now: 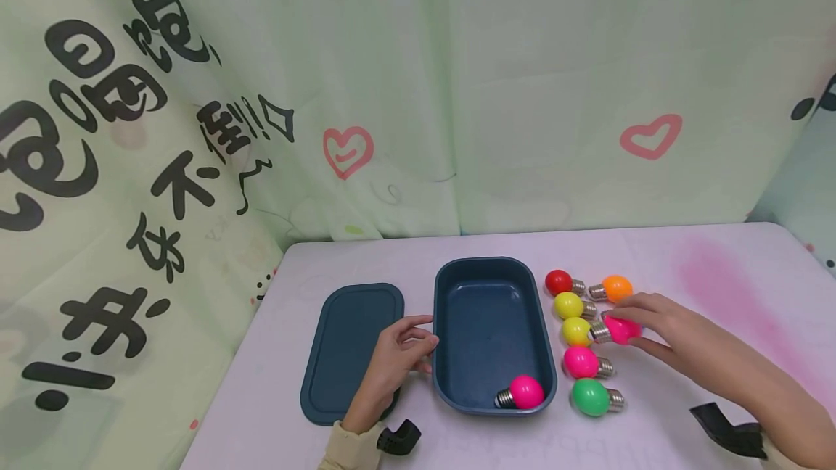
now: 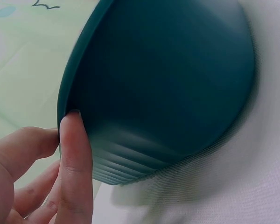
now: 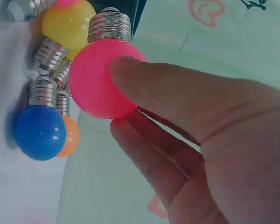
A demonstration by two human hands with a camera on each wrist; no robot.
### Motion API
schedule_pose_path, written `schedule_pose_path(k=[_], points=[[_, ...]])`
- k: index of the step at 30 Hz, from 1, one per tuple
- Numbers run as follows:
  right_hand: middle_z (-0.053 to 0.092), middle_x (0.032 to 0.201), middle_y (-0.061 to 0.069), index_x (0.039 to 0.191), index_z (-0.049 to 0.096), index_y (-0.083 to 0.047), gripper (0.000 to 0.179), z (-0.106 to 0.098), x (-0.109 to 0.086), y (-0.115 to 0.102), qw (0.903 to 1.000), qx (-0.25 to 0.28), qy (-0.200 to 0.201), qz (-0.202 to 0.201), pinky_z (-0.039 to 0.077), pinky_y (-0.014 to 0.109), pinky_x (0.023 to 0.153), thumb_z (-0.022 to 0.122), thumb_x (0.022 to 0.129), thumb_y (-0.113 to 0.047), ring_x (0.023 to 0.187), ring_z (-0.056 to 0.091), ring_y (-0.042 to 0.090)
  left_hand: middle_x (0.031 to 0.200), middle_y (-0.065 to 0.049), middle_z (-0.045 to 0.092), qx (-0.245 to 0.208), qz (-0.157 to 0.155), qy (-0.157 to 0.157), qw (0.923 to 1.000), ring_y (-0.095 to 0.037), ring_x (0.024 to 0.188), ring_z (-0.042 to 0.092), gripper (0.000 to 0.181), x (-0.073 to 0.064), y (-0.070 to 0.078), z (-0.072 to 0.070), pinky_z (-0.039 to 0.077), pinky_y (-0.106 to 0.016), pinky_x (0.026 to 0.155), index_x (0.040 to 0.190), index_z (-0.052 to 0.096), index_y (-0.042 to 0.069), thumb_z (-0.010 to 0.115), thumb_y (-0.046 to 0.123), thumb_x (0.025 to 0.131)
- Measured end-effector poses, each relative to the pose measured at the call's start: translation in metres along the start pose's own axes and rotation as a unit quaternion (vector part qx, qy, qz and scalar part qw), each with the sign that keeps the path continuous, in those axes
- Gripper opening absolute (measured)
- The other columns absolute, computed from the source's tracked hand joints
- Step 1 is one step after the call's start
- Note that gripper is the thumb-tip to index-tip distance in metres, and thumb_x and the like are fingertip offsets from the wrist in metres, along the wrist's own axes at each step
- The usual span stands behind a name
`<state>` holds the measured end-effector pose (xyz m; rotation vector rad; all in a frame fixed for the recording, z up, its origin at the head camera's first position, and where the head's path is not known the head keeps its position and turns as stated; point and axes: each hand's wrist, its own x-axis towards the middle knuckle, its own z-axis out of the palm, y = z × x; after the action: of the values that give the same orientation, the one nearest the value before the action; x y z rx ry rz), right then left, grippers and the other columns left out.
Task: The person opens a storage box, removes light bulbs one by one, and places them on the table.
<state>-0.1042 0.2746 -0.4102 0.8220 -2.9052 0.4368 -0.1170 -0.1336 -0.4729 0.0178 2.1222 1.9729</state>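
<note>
My right hand (image 1: pixel 660 328) pinches a pink light bulb (image 3: pixel 100 81) by its round globe, thumb on one side and fingers on the other. Its silver screw base points away from the palm. At the left side of a dark blue rectangular container (image 1: pixel 494 409), my left hand (image 1: pixel 401 354) holds the rim, thumb and finger close together on it in the left wrist view. Another pink bulb (image 1: pixel 526 392) lies inside the container at the near right corner.
Right of the container lie a red bulb (image 1: pixel 558 281), an orange bulb (image 1: pixel 617 287), yellow bulbs (image 1: pixel 568 304), a pink bulb (image 1: pixel 580 362) and a green bulb (image 1: pixel 591 397). A blue bulb (image 3: pixel 39 133) shows in the right wrist view. The lid (image 1: pixel 349 354) lies left of the container.
</note>
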Motion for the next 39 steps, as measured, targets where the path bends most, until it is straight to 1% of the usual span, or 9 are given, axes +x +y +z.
schedule_pose_path(k=[5, 9, 12, 19, 28, 39], points=[[0.065, 0.112, 0.006, 0.112, 0.073, -0.012, 0.045, 0.003, -0.002, 0.007, 0.9998, 0.004, -0.011, 0.016, 0.061, 0.039, 0.077, 0.088, 0.07, -0.012, 0.103, 0.062, 0.029, 0.097, -0.008, 0.069, -0.002, -0.001, 0.0, 1.0, -0.012, 0.072, 0.065, 0.046, 0.0, 0.001, 0.0, 0.059, -0.025, 0.059, 0.132, 0.06, 0.006, 0.074, 0.017, 0.09], [0.065, 0.113, 0.01, 0.111, 0.074, -0.011, 0.042, 0.005, -0.003, 0.011, 0.9981, 0.011, -0.041, 0.046, 0.06, 0.042, 0.078, 0.088, 0.071, -0.013, 0.105, 0.062, 0.034, 0.097, -0.007, 0.069, -0.001, -0.002, 0.001, 1.0, -0.012, 0.071, 0.064, 0.046, 0.0, 0.002, 0.0, 0.059, -0.025, 0.06, 0.132, 0.06, 0.006, 0.074, 0.017, 0.09], [0.066, 0.113, 0.01, 0.111, 0.074, -0.011, 0.042, 0.007, -0.003, 0.013, 0.9965, 0.012, -0.055, 0.061, 0.06, 0.041, 0.077, 0.087, 0.071, -0.014, 0.105, 0.063, 0.034, 0.097, -0.008, 0.069, -0.001, -0.001, 0.0, 1.0, -0.012, 0.071, 0.064, 0.046, 0.0, 0.002, 0.0, 0.059, -0.025, 0.06, 0.132, 0.06, 0.006, 0.074, 0.017, 0.09], [0.066, 0.11, 0.012, 0.109, 0.073, -0.01, 0.041, 0.012, -0.004, 0.018, 0.995, 0.018, -0.074, 0.065, 0.06, 0.044, 0.076, 0.088, 0.071, -0.014, 0.104, 0.063, 0.038, 0.097, -0.007, 0.069, -0.003, -0.003, 0.0, 1.0, -0.012, 0.071, 0.064, 0.046, -0.001, 0.002, 0.0, 0.059, -0.025, 0.06, 0.132, 0.06, 0.006, 0.074, 0.018, 0.09], [0.066, 0.111, 0.015, 0.111, 0.073, -0.008, 0.042, 0.017, -0.003, 0.022, 0.9918, 0.018, -0.095, 0.083, 0.059, 0.05, 0.08, 0.087, 0.071, -0.014, 0.106, 0.061, 0.043, 0.097, -0.006, 0.069, -0.001, -0.005, -0.001, 1.0, -0.012, 0.071, 0.065, 0.047, 0.0, 0.001, 0.0, 0.059, -0.025, 0.06, 0.133, 0.06, 0.007, 0.075, 0.019, 0.09], [0.066, 0.11, 0.016, 0.11, 0.072, -0.005, 0.043, 0.022, -0.002, 0.027, 0.9893, 0.018, -0.113, 0.091, 0.059, 0.048, 0.078, 0.088, 0.07, -0.015, 0.104, 0.062, 0.042, 0.096, -0.006, 0.069, -0.005, -0.003, 0.0, 1.0, -0.012, 0.07, 0.064, 0.047, 0.001, -0.001, 0.0, 0.059, -0.025, 0.06, 0.132, 0.06, 0.007, 0.075, 0.019, 0.089]])
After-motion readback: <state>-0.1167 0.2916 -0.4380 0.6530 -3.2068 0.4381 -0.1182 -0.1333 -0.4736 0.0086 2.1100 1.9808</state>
